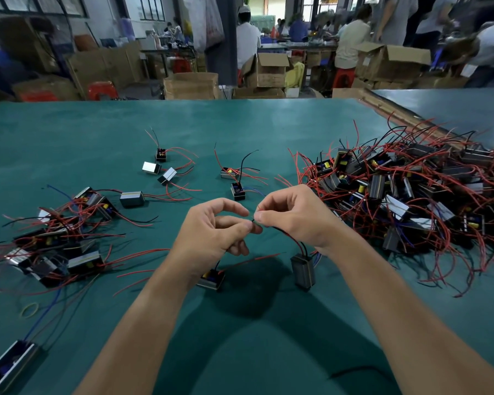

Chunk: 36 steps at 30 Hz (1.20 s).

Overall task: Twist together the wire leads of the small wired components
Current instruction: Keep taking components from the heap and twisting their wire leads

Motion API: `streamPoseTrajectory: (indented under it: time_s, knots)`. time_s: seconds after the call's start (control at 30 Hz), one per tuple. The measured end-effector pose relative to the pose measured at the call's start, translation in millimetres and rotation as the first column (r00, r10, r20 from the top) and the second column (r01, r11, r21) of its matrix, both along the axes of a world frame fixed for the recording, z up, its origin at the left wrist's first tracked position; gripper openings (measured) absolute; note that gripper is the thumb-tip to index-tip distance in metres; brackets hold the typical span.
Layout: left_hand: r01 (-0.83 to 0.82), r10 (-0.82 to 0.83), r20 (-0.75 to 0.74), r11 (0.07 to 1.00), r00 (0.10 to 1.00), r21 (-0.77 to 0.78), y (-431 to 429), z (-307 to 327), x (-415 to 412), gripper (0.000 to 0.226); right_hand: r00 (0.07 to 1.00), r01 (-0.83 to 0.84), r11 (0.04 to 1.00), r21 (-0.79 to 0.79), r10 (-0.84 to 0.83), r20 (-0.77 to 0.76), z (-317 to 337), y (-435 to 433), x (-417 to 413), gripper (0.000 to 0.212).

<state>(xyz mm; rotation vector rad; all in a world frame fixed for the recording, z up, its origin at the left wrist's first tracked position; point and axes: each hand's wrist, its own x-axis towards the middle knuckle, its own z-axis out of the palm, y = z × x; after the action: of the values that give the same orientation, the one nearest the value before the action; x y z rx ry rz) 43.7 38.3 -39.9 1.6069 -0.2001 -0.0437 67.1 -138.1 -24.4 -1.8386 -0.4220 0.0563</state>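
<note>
Two hands meet above the green bench (126, 132), a little in front of the person. The left hand (217, 232) and the right hand (294, 218) each pinch with thumb and forefinger. Their fingertips almost touch at one spot, where the thin ends of the red and black leads (299, 246) come up. These leads go down from the right hand to a dark box-shaped component (303, 270). It stands on its end on the bench or hangs just over it; I cannot tell which. A second component (211, 279) lies on the bench under the left wrist. Whether one of its wires also goes up to the fingers is hidden by the hand.

I judge that the twisting of this one pair is the step in hand. The joint is too small to show how many turns it has.

Much work seems to be left. A large heap (411, 195) of components with loose red and black wires covers the right side of the bench. A smaller group (57, 240) lies at the left, and several single pieces (161, 169) lie well apart in the middle. The left group may be the finished one, but its wires are too fine to confirm this. A yellow rubber band (30, 309) lies near the left edge.
</note>
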Motion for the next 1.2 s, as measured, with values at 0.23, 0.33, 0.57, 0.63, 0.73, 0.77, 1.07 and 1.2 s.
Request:
streamPoseTrajectory:
  time_s: [0.23, 0.33, 0.57, 0.63, 0.73, 0.77, 1.07, 1.2]
  knots:
    - [-0.042, 0.031, 0.090, 0.993, 0.995, 0.113, -1, -5, -1, 0.014, 0.996, 0.071, 0.992, 0.104, -0.066, -0.053, -3, -6, 6, 0.020]
    - [-0.070, 0.057, 0.113, 0.990, 0.992, 0.121, -1, -5, -1, 0.014, 0.996, 0.082, 0.989, 0.122, -0.080, -0.027, -1, -15, 8, 0.019]
    - [-0.077, 0.062, 0.128, 0.990, 0.990, 0.115, -1, -6, -1, 0.014, 0.997, -0.035, 0.998, -0.048, 0.038, 0.062, -4, -4, 5, 0.015]
    - [-0.076, 0.062, 0.127, 0.991, 0.990, 0.108, -1, -5, -1, 0.015, 0.995, -0.065, 0.995, -0.082, 0.071, 0.075, -3, -5, 4, 0.012]
    - [-0.078, 0.064, 0.130, 0.991, 0.989, 0.106, -1, -5, -1, 0.017, 0.992, -0.060, 0.989, -0.132, 0.074, 0.104, -1, -3, 3, 0.011]
    - [-0.080, 0.066, 0.131, 0.991, 0.989, 0.103, -1, -5, -1, 0.017, 0.992, -0.057, 0.987, -0.147, 0.073, 0.107, -1, -3, 3, 0.011]
    - [-0.080, 0.069, 0.124, 0.993, 0.990, 0.090, -1, -7, 0, 0.016, 0.989, -0.048, 0.976, -0.213, 0.077, 0.130, -1, -3, 3, 0.022]
    - [-0.096, 0.087, 0.108, 0.992, 0.990, 0.080, -1, -8, 1, 0.016, 0.978, 0.003, 0.972, -0.236, 0.046, 0.203, -4, -1, 2, 0.019]
